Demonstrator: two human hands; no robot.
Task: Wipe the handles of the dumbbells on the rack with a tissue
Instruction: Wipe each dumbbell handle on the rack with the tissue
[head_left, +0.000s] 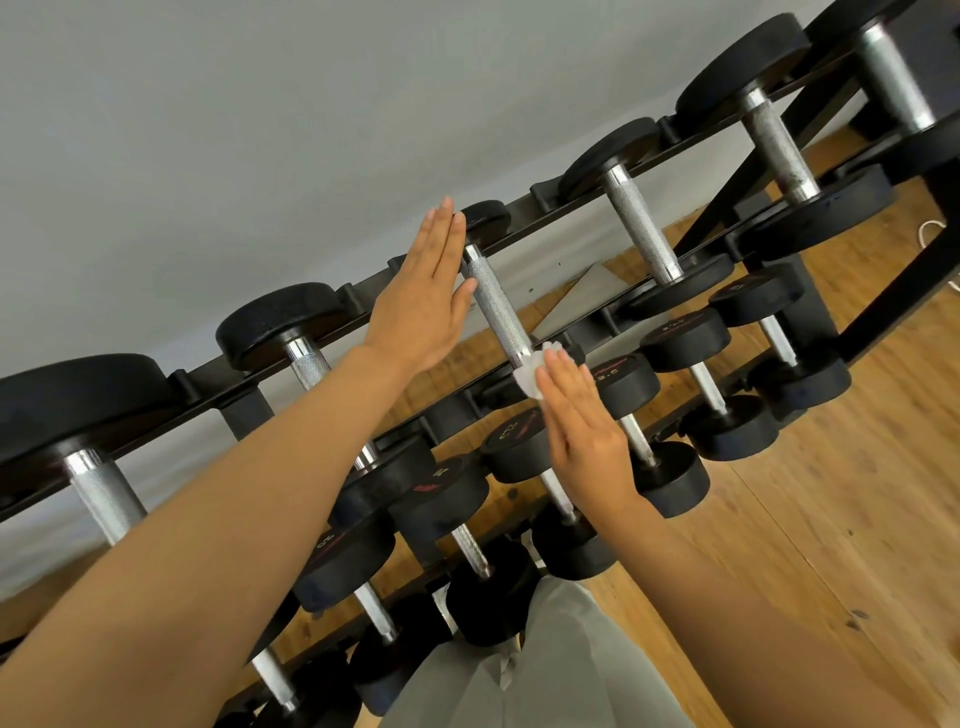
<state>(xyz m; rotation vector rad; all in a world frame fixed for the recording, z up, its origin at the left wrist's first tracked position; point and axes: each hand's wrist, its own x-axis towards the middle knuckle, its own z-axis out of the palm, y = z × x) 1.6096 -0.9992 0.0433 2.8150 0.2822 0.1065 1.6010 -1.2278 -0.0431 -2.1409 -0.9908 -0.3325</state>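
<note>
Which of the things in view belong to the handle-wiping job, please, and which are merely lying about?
Part of the job:
- tissue, pressed by the right hand against the knurled handle
- left hand, flat beside that handle
- other top-row dumbbells
- rack

Merely about:
- white cord on the wooden floor
- grey wall

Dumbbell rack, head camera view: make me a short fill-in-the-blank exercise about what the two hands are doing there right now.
1. The right hand presses a white ____ against the near end of a dumbbell handle.
2. The left hand lies beside that handle with its fingers ____.
3. The handle being wiped sits on the ____ tier of the rack.
4. The floor under the rack is made of ____.

Missing words: tissue; straight; top; wood
</note>
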